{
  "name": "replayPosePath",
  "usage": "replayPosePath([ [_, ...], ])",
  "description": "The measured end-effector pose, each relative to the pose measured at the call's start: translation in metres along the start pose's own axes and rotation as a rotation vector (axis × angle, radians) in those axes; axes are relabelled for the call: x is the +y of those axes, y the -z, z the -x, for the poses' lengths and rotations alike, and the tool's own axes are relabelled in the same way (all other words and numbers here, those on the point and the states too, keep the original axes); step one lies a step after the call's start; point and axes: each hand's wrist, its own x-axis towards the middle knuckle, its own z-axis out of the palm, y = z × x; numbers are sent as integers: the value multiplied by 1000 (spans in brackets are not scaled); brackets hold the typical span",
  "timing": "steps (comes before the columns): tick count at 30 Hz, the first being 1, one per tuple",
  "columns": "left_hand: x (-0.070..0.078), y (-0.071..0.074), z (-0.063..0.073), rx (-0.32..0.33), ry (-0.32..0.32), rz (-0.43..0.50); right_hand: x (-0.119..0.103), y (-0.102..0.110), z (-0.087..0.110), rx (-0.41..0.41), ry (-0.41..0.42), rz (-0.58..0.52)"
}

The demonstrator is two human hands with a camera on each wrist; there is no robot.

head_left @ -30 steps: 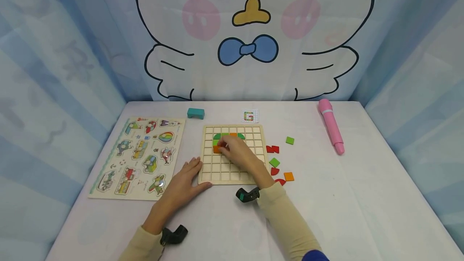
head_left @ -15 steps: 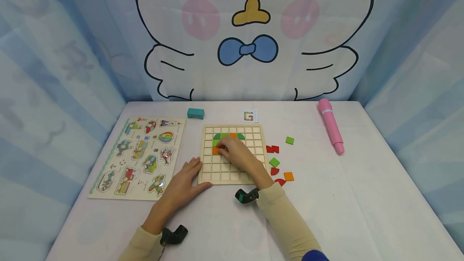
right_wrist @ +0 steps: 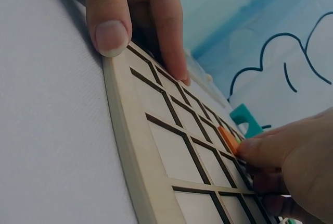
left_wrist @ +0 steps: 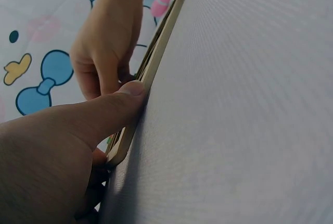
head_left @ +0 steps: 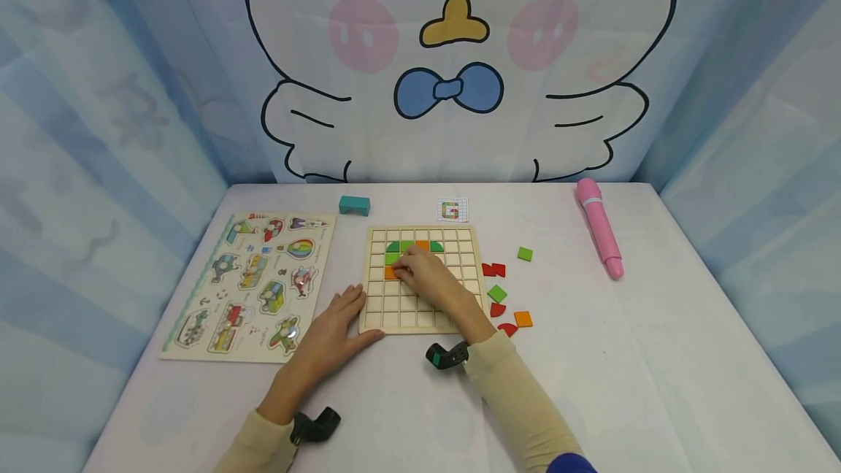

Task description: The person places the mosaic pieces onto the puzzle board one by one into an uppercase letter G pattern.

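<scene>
Head view, near the centre of the frame: a flat, plain, bright orange tile [head_left: 390,273] with crisp straight edges shows just below a light green tile [head_left: 392,258] on a pale wooden grid board [head_left: 420,326], its right side hidden by the bent right hand [head_left: 430,279] pinching it; whether it sits fully in a cell cannot be told. At the board's lower left corner rests the left hand [head_left: 336,334], fingers straight and thumb spread, while red pieces [head_left: 501,270] lie right of the board.
</scene>
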Motion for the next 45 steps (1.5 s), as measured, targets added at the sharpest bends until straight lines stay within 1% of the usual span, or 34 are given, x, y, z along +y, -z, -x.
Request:
replayPosePath([
  [5,0,0,0,6,-3,-5,1,5,0,3,-27,-20],
  [11,0,0,0,-6,15,-4,2,15,2,31,-66,-64],
  [14,0,-1,0,-14,22,-2,3,21,3,46,-78,-63],
  [24,0,-1,-1,0,4,-2,12,40,4,152,-51,-65],
  [30,0,0,-1,-10,10,8,17,47,9,201,-46,-57],
  [36,0,0,-1,-12,10,12,28,55,17,245,-34,-53],
  [45,0,0,0,-7,6,5,46,65,32,303,-103,-29],
])
